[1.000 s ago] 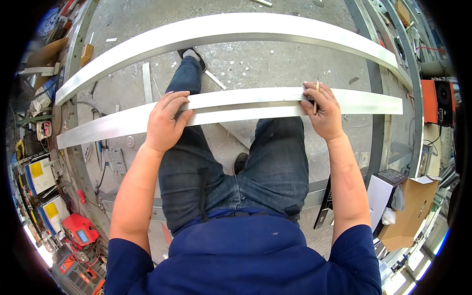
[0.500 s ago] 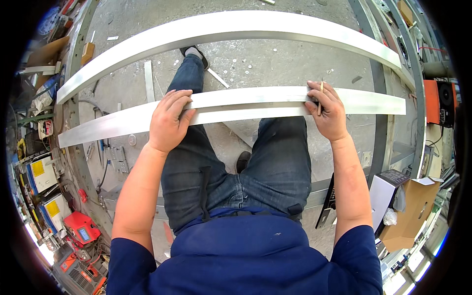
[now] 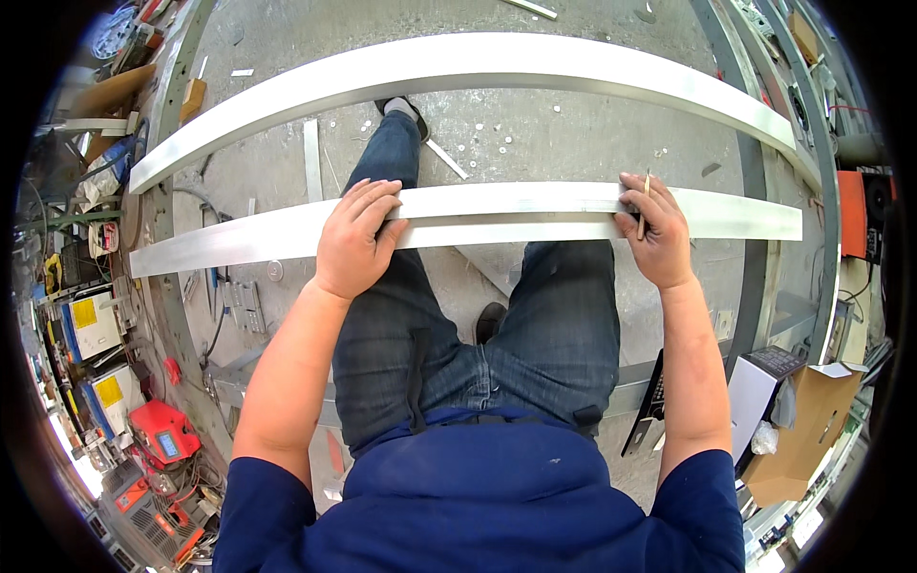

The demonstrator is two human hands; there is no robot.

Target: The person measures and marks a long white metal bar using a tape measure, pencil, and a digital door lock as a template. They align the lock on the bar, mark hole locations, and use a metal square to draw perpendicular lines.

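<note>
A long pale metal bar (image 3: 506, 199) lies crosswise in front of me over my thighs, with a lengthwise dark line between two bright bands in its middle stretch. My left hand (image 3: 358, 236) is closed over it left of centre, fingers on the far edge and thumb on the near one. Towards the right part, my right hand (image 3: 657, 232) grips the bar the same way. A thin pencil-like stick (image 3: 642, 218) is also held upright between the right hand's fingers. Farther off, a second, wider white bar (image 3: 458, 62) runs parallel and apart from the first.
Steel frame beams (image 3: 750, 277) stand at both sides. White offcuts (image 3: 312, 158) and small round discs lie on the grey floor. At left is a red machine (image 3: 164, 435) with cables. An open cardboard box (image 3: 807, 435) sits at right, beside a black-and-white carton (image 3: 755, 387).
The whole view has shifted, so everything appears slightly further right and lower. Both hands keep their grip at about the same places on the bar, and the stick stays in the right hand.
</note>
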